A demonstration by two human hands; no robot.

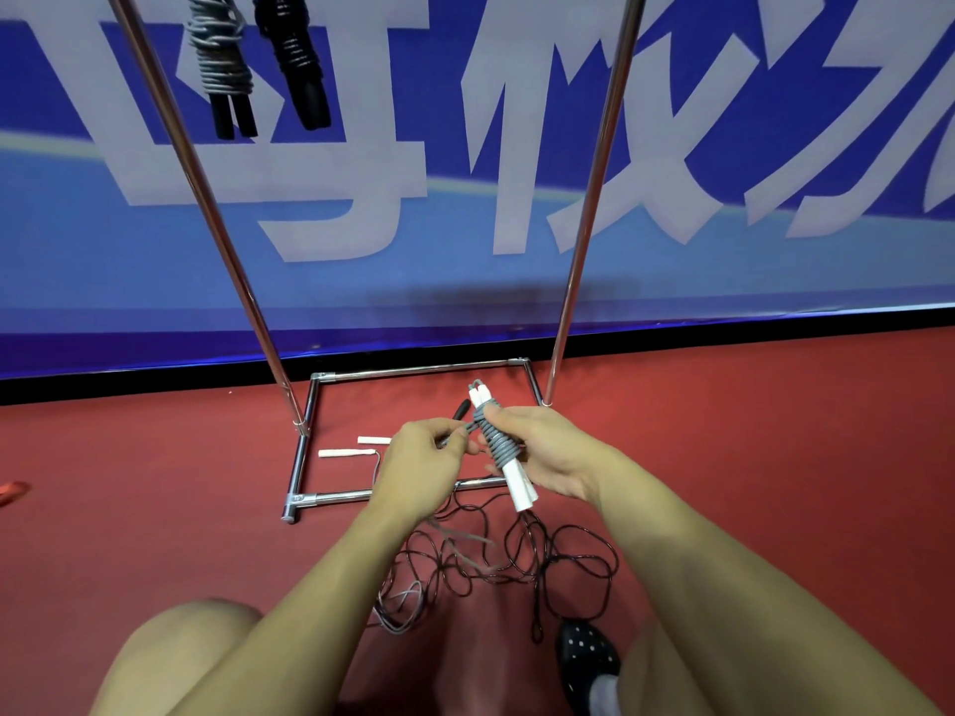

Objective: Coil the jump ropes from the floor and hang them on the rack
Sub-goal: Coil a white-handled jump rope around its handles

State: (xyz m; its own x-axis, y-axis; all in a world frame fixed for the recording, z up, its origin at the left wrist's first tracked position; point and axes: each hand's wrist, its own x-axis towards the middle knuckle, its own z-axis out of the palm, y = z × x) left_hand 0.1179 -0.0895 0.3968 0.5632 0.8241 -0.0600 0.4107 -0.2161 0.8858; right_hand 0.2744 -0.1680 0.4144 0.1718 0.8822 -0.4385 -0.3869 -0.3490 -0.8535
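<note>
- Rack (pixel 310 501): only the two slanted chrome uprights and the floor frame show; the top bar is cut off by the upper edge.
- Two coiled ropes hang at the 11 o'clock corner, a grey-wound bundle (pixel 219 64) and a black bundle (pixel 299 59); their tops and what they hang from are out of frame. Handles point down.
- Right hand (pixel 542 452): fingers curled round the white-handled rope (pixel 498 447), thumb on the grey windings. Bundle held above the floor frame, centre of view.
- Long axis of that bundle runs roughly 11 to 5 o'clock; far ends of the paired white handles point toward the banner (pixel 517 147), near ends toward the person. Grey cord wraps the middle in tight turns.
- Left hand (pixel 418 457): fingertips pinch the grey cord where it leaves the windings at 9 o'clock of the bundle. A dark stub (pixel 461 408) pokes up behind the fingers; cannot tell what it is.
- Loose ropes (pixel 517 555) lie tangled on the red floor (pixel 775 457) at 6 o'clock of the hands, partly hidden by both forearms; separate cords hard to tell apart.
- Two white handles (pixel 338 453) lie inside the frame at 9 o'clock of the left hand; their cord vanishes behind it.
- A dotted black shoe (pixel 586 651) at 5 o'clock, part covered by the right arm.
</note>
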